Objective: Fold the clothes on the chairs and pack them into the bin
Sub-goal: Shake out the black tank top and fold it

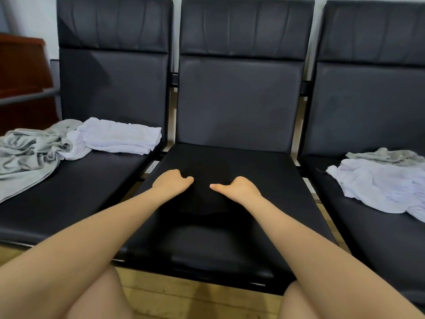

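A black garment [202, 196] lies on the seat of the middle chair [230, 245] and is hard to tell from the black leather. My left hand [171, 184] and my right hand [239, 188] rest on its two sides. Their fingers are curled down into the cloth and the thumbs point at each other. On the left chair a crumpled grey garment [27, 153] lies beside a folded white garment [122, 135]. On the right chair a crumpled white garment [379, 187] lies in front of a grey one [386, 155]. No bin is in view.
Three black padded chairs stand in a row against a white wall, with narrow gaps between the seats. A dark red wooden cabinet [23, 77] and a grey bar [27, 96] are at the far left. My bare knees and a wooden floor [184, 295] fill the bottom.
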Available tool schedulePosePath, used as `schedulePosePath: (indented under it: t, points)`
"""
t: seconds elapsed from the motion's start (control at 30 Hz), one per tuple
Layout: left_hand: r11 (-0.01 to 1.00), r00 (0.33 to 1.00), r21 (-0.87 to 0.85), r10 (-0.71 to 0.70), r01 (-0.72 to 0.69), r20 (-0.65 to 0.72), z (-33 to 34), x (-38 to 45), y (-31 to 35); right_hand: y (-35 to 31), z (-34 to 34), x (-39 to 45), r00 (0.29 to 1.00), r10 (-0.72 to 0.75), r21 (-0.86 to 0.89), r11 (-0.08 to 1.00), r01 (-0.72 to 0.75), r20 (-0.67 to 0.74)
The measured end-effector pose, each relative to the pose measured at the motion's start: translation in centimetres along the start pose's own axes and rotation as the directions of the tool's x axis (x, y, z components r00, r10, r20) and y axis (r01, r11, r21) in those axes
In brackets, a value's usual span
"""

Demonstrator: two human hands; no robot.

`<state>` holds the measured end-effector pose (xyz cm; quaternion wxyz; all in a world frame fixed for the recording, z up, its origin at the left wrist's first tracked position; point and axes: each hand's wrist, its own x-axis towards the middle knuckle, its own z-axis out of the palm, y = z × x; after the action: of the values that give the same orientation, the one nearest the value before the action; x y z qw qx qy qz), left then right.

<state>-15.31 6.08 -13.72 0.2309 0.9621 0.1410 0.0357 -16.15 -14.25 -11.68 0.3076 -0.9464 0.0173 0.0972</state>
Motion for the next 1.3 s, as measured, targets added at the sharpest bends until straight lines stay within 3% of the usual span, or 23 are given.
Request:
schedulePosePath:
  t: [0.1,0.17,0.27,0.4,0.6,0.67,0.73,0.83,0.93,1.13,1.23,1.3]
  points:
    - [0.998,0.998,0.009,0.057,-0.057,0.008,-0.2,0.2,-0.6,-0.1,0.5,0.0,0.998,-0.039,0.026,0.999,0.038,0.041]
    - [0.998,0.998,-0.015,0.06,-0.06,0.017,-0.3,0.2,-0.8,-0.2,0.3,0.0,0.995,-0.077,0.25,0.966,0.059,0.062]
    - [0.987,0.998,-0.159,0.044,-0.036,0.05,-0.7,-0.4,-0.5,-0.3,-0.8,0.1,0.991,-0.123,0.636,0.769,0.067,0.044]
    - [0.817,0.975,-0.568,0.029,0.105,0.222,-0.8,-1.8,1.4,0.1,-2.3,0.1,0.993,-0.114,0.816,0.572,0.082,-0.02]
    - [0.649,0.908,-0.695,0.014,0.31,0.418,-0.8,-3.4,3.8,-0.2,-4.4,-0.6,0.989,-0.136,0.968,0.249,-0.019,0.055]
    - [0.504,0.845,-0.768,0.128,0.395,0.519,-0.9,-3.2,4.0,-0.2,-4.8,-0.8,0.975,-0.187,0.976,0.203,-0.082,0.121]
    - [0.277,0.816,-0.848,0.257,0.451,0.518,-1.2,-2.9,4.3,-0.1,-4.9,-0.9,0.955,-0.237,0.968,0.216,-0.125,0.176]
    - [0.012,0.861,-0.897,0.277,0.441,0.427,-1.9,-2.8,5.0,0.2,-4.8,-0.7,0.939,-0.224,0.907,0.389,-0.16,0.262]
    - [-0.058,0.914,-0.924,0.187,0.377,0.361,-2.2,-2.5,4.8,0.7,-4.2,-0.3,0.944,-0.154,0.809,0.566,-0.158,0.292]
    - [-0.12,0.959,-0.954,-0.033,0.276,0.282,-2.8,-1.4,3.0,1.2,-1.9,-0.5,0.879,-0.098,0.601,0.764,-0.233,0.466]
    - [-0.108,0.976,-0.977,-0.1,0.184,0.195,-3.5,-1.0,1.7,0.4,-0.9,-0.8,0.879,-0.084,0.673,0.678,-0.294,0.469]
    - [-0.107,0.982,-0.988,-0.143,0.109,0.124,-4.3,-0.6,0.4,-0.8,-0.4,-0.4,0.914,-0.046,0.797,0.508,-0.326,0.403]
